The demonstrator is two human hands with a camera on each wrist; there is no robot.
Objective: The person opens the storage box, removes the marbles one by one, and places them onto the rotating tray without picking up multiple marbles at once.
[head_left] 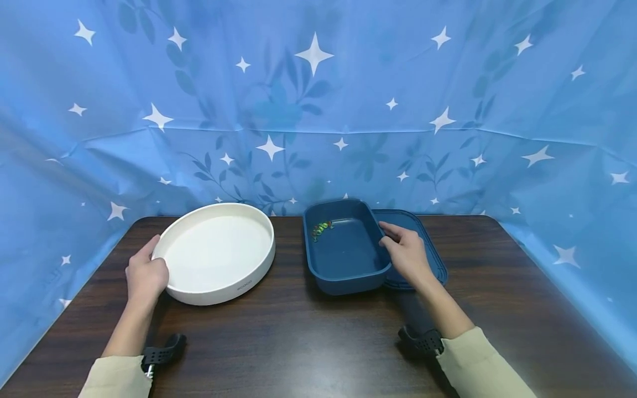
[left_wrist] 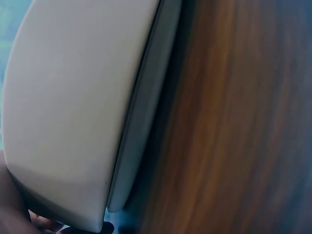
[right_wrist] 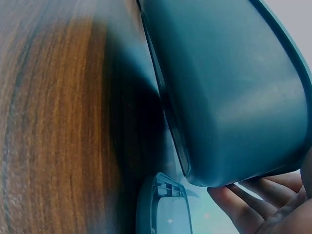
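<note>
1. Tray (head_left: 214,249), white and round, at left above the dark worktop (head_left: 283,342), its left rim gripped in a person's curled left hand (head_left: 146,271).
2. Right hand (head_left: 405,254) pinches the right wall of a blue box (head_left: 350,284) right of the tray.
3. Green-and-red trinket (head_left: 322,228) lies inside, far left; blue lid (head_left: 433,254), right of the box.

Starry blue curtain (head_left: 318,105) — table (head_left: 288,337), seemingly wooden.

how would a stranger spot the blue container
At the brown table, right of the round white tray, the right hand grips the blue container. It partly hides a flat blue lid. Unlike that lid, it has deep walls and a small green cluster inside.
</note>
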